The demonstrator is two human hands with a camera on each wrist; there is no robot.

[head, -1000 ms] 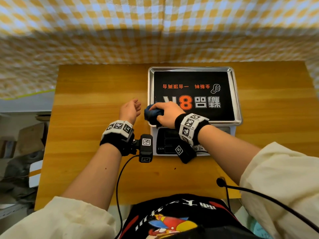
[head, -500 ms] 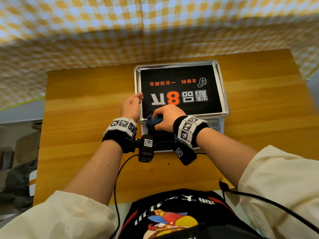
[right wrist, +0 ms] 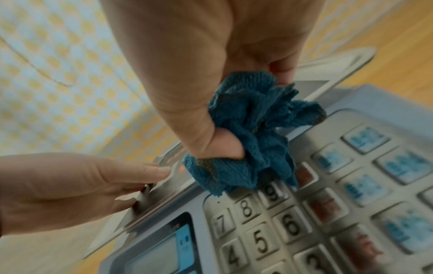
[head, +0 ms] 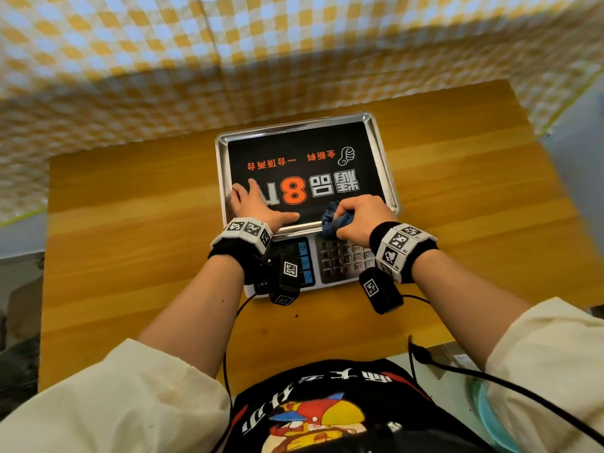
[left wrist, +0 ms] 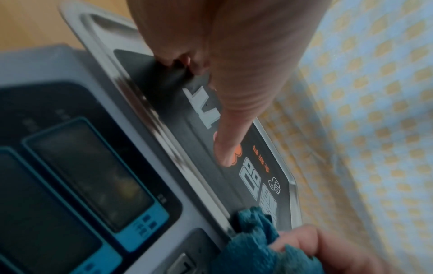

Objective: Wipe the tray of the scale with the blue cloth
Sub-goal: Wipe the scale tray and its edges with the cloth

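Observation:
The scale's steel tray (head: 294, 127) carries a black sticker with orange and white print. My left hand (head: 258, 204) lies flat on the tray's near-left corner, fingers straight and thumb (left wrist: 234, 129) stretched out across the sticker. My right hand (head: 361, 217) grips the bunched blue cloth (head: 335, 220) at the tray's near edge, right of the middle. In the right wrist view the cloth (right wrist: 253, 133) hangs from thumb and fingers over the tray rim (right wrist: 339, 59) and the top keys. The left wrist view shows the cloth (left wrist: 253, 241) touching the near rim.
The scale's keypad (head: 343, 259) and blue-framed displays (head: 302, 263) sit below the tray, partly under my wrists. The scale stands on a wooden table (head: 130, 256) backed by a yellow checked curtain (head: 228, 44). Black cables (head: 235, 322) trail from my wrists toward my body.
My left hand has moved from the table beside the scale onto the tray's near-left corner. My right hand has carried the cloth rightward along the tray's near edge.

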